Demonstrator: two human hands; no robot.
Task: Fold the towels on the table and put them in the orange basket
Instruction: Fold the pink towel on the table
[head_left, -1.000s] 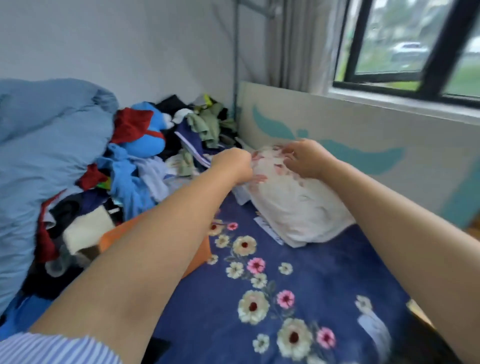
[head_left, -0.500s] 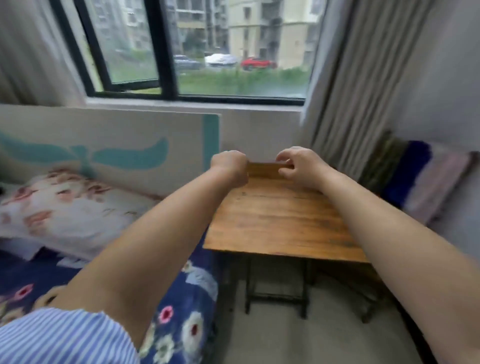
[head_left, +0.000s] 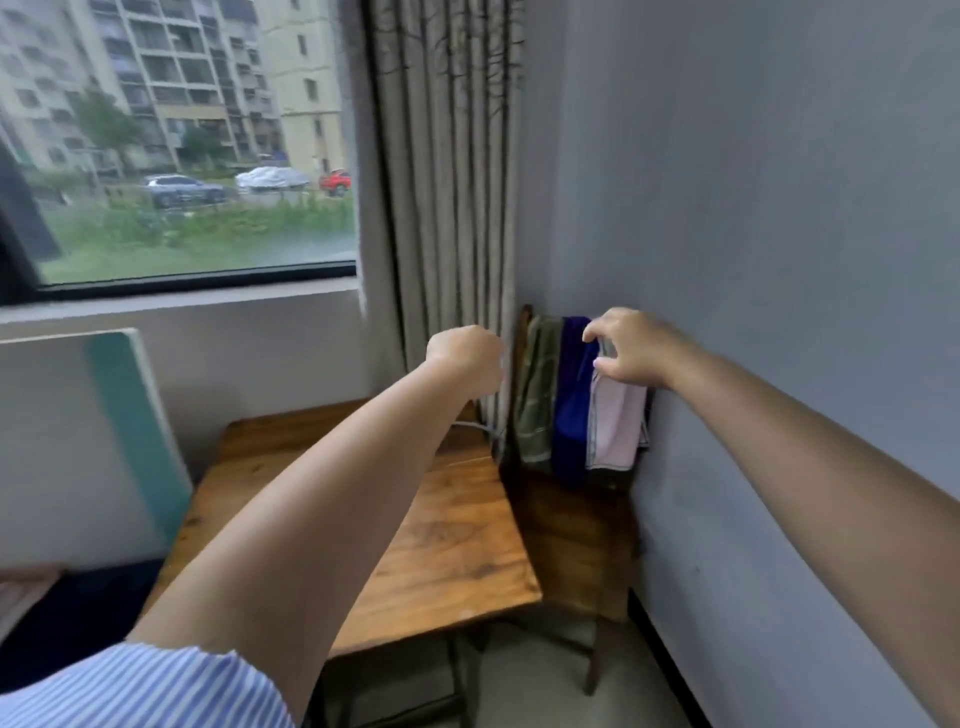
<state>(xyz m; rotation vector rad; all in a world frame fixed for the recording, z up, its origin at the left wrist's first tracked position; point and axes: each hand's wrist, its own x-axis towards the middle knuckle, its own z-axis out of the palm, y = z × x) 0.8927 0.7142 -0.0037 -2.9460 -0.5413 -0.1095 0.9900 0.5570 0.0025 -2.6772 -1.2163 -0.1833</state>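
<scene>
Three towels hang side by side over the back of a wooden chair (head_left: 569, 525) against the grey wall: a green one (head_left: 536, 400), a dark blue one (head_left: 571, 410) and a pale pink one (head_left: 615, 428). My right hand (head_left: 631, 345) is at the top edge of the pink and blue towels, its forefinger and thumb spread apart and touching the cloth. My left hand (head_left: 465, 358) hovers in a fist left of the chair, in front of the curtain, holding nothing. The bare wooden table (head_left: 441, 545) stands below my left arm. The orange basket is out of view.
A striped curtain (head_left: 452, 208) hangs behind the table beside the window (head_left: 176, 156). A white and teal headboard (head_left: 130, 431) borders the table on the left, with the bed's dark cover (head_left: 67, 613) below it. The grey wall (head_left: 779, 260) closes the right side.
The view has swung right, from the bed and clothes pile past the table to the chair. My right hand has opened and reached the hanging towels; the left stays in a fist.
</scene>
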